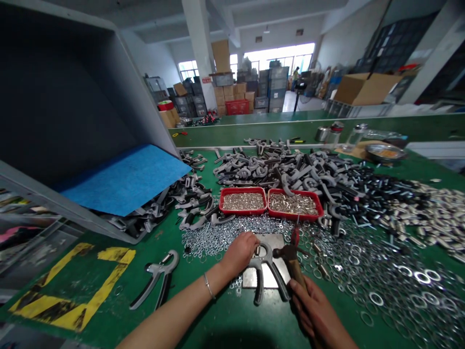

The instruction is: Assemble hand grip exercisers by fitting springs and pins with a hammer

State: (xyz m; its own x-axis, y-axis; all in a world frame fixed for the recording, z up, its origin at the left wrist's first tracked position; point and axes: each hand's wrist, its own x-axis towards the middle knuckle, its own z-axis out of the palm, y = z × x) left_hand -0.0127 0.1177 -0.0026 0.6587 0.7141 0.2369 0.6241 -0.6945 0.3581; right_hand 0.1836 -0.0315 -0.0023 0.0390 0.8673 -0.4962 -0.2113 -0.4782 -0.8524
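My right hand (308, 305) is wrapped round the wooden handle of a hammer (290, 253), its metal head just right of a grey and black hand grip strengthener (267, 264). That strengthener lies on a bare metal plate (250, 278), handles towards me. The fingers of my left hand (241, 249) are closed at its upper left end, by a small metal part; the fingertips are partly hidden. Another hand grip strengthener (156, 278) lies to the left on the green table. Pliers with red handles (295, 236) lie beyond the hammer head.
Red trays (243, 212) of small metal pieces stand behind the plate. Grey handle parts (261, 167) are heaped beyond them. Metal rings (356, 286) and pale cylinders (432, 213) spread on the right. A large grey bin (145, 97) with a blue sheet (127, 177) stands left.
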